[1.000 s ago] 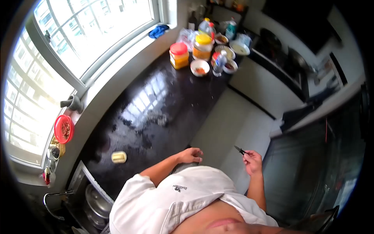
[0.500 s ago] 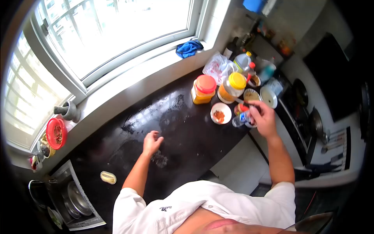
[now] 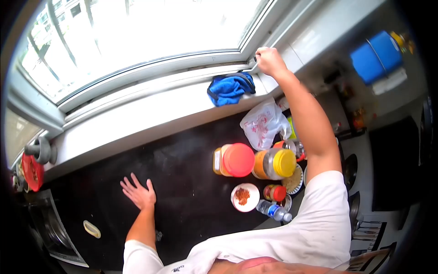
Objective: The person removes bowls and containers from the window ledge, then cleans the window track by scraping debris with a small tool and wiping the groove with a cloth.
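My left hand [image 3: 139, 193] is open, its fingers spread over the dark countertop [image 3: 182, 155]. Stretched out to the window corner, my right hand [image 3: 270, 61] is closed by the window frame [image 3: 223, 58]. A small dark tip shows at its fingers, but I cannot make out what it belongs to. Below that hand, a bunched blue cloth [image 3: 232, 89] lies on the white sill [image 3: 150, 119]. A white bowl [image 3: 245, 197] with reddish bits stands on the counter, beside a small red-lidded jar [image 3: 274, 192] and a clear bottle [image 3: 273, 210] lying on its side.
A red-lidded jar [image 3: 235, 160], a yellow-lidded jar [image 3: 276, 163] and a white plastic bag [image 3: 264, 123] crowd the right end. On the left are a pale oval object [image 3: 92, 229], a sink [image 3: 59, 228], a stone mortar [image 3: 43, 150] and a red basket [image 3: 32, 172].
My right hand has gone from above the bowls and bottle up to the window corner. The left hand has shifted left and spread its fingers. The view has turned toward the window.
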Tool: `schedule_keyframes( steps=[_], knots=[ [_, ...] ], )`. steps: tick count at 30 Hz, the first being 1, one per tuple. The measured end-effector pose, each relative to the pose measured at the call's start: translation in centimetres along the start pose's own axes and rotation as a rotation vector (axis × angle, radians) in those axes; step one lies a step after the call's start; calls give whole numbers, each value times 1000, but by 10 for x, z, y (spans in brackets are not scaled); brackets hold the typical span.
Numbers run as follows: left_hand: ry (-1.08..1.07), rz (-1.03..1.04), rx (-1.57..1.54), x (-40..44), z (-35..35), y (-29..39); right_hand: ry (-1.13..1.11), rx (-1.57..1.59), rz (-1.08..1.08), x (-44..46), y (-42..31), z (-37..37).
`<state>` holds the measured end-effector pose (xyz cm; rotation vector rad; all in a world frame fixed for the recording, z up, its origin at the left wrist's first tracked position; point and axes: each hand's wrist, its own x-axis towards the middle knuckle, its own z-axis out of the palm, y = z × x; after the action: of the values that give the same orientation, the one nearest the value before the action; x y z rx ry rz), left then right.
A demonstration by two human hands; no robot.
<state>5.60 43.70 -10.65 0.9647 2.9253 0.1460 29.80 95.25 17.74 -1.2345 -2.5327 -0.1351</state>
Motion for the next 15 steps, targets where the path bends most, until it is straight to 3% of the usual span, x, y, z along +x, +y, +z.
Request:
schedule_keyframes(
  steps=[1,5,10,15],
  knots=[
    [-13,-3,10,2,-2,2,-145,-131,66,17,-1,8],
    [-19,23,32,6,8,-4,-341,-341,145,41,-9,33],
    [-54,30,47,10,10,-5,-408,-448,133,45,-1,72],
    [-55,64,58,11,12,-6,-362,-460,152,52,-5,58]
  ],
)
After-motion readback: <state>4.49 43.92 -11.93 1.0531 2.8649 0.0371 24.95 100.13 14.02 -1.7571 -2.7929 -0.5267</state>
